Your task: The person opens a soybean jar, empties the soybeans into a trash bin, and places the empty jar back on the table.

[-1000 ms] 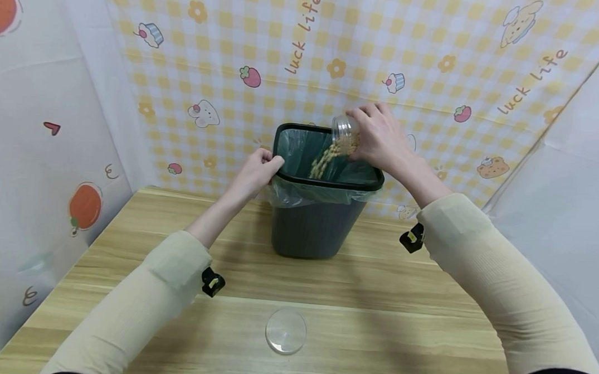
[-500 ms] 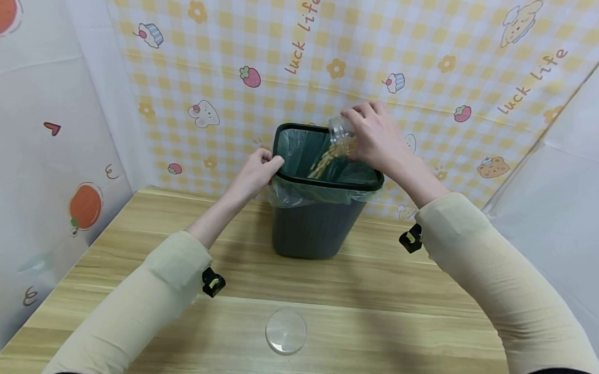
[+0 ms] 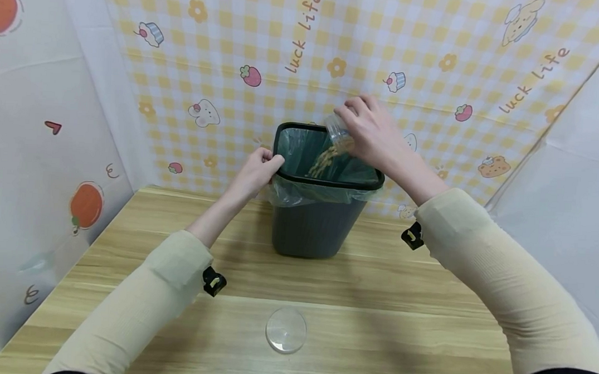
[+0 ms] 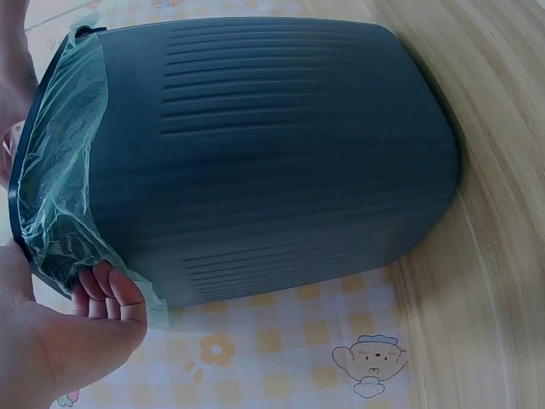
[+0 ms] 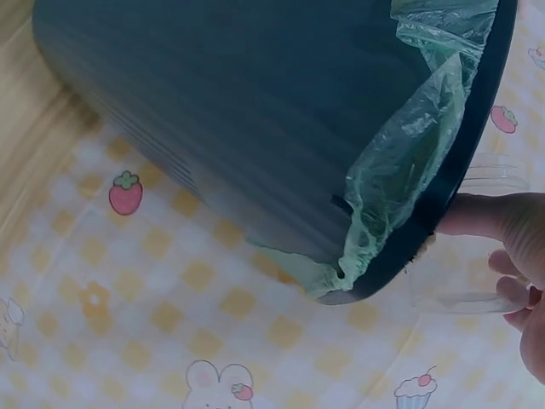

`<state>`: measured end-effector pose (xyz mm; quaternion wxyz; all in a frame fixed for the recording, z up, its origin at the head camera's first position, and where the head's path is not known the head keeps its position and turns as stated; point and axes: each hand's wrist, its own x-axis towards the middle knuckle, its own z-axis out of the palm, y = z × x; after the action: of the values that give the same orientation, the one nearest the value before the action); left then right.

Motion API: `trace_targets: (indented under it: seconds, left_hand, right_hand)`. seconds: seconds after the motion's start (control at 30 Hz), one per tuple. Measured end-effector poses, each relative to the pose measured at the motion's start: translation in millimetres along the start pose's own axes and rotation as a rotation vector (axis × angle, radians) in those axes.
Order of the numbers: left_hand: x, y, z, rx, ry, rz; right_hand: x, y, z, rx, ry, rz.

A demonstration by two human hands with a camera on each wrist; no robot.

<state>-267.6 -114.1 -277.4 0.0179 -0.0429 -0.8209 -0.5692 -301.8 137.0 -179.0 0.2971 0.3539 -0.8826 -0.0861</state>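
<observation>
Clear plastic jar [image 3: 338, 130], light and slippery, is gripped round its body by the right hand [image 3: 374, 134], tilted over the bin [image 3: 318, 221] whose rim is pinched by the left hand [image 3: 257, 171].

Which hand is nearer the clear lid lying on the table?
Left. The left hand grips the bin rim, slightly closer to the lid; the right hand tips a jar above the bin.

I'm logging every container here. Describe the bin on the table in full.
The bin is dark grey plastic with ribbed walls that taper downward, and it stands upright on the wooden table near the checked backdrop. A thin green bag lines it, folded out under a black rim ring. The left hand grips the rim's left corner; the right hand tips a clear jar over the opening, grains falling in.
</observation>
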Motion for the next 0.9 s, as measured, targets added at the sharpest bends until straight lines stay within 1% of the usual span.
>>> trace_targets:
  seconds: [0.3,0.43,0.6,0.77,0.83,0.9]
  left_hand:
    - [-0.8,0.2,-0.3,-0.009,-0.004,0.006]
    - [-0.9,-0.6,-0.2,-0.008,-0.008,0.006]
    - [-1.2,-0.6,0.1,-0.012,-0.006,0.007]
    - [-1.4,-0.3,0.9,-0.025,-0.001,0.011]
    - [-1.1,-0.5,0.9,-0.024,0.004,0.01]
    - [-0.9,-0.6,0.8,-0.016,0.007,0.008]
  right_hand:
    - [2,-4,-2,-0.062,0.034,-0.093]
    - [3,-7,-1,-0.102,0.024,-0.146]
    - [5,-12,-1,-0.183,0.006,-0.21]
    - [4,-17,-1,-0.309,-0.04,-0.284]
    - [4,-18,-1,-0.357,-0.062,-0.303]
    - [3,-20,-1,-0.375,-0.068,-0.312]
